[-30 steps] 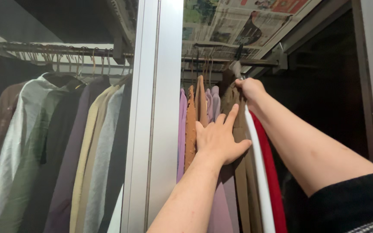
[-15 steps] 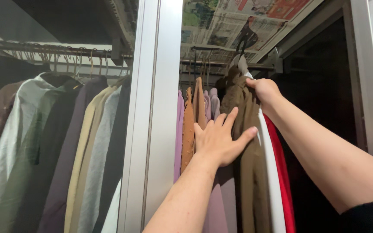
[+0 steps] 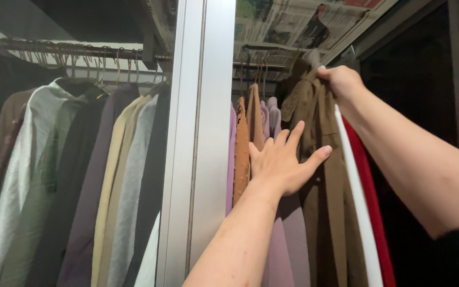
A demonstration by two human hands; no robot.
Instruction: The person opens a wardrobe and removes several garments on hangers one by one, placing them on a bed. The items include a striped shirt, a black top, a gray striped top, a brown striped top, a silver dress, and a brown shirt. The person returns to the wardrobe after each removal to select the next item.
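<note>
Up at the rail, the right hand (image 3: 341, 81) is closed around the top of an olive-brown shirt (image 3: 320, 175), gripping at the collar where its hanger must be, though the hook itself is hidden behind the fingers. The left hand (image 3: 282, 162) lies flat and spread, fingers open, holding nothing, pressed against the lilac garments (image 3: 288, 234) and the shirt's front edge to keep them apart. It looks like the moment of handling one garment among packed neighbours; any shift calls for steady support at the top. A white-and-red garment (image 3: 365, 212) hangs just beside. The wardrobe has a pale metal door frame (image 3: 195, 143) and newspaper lining (image 3: 293, 26) overhead.
</note>
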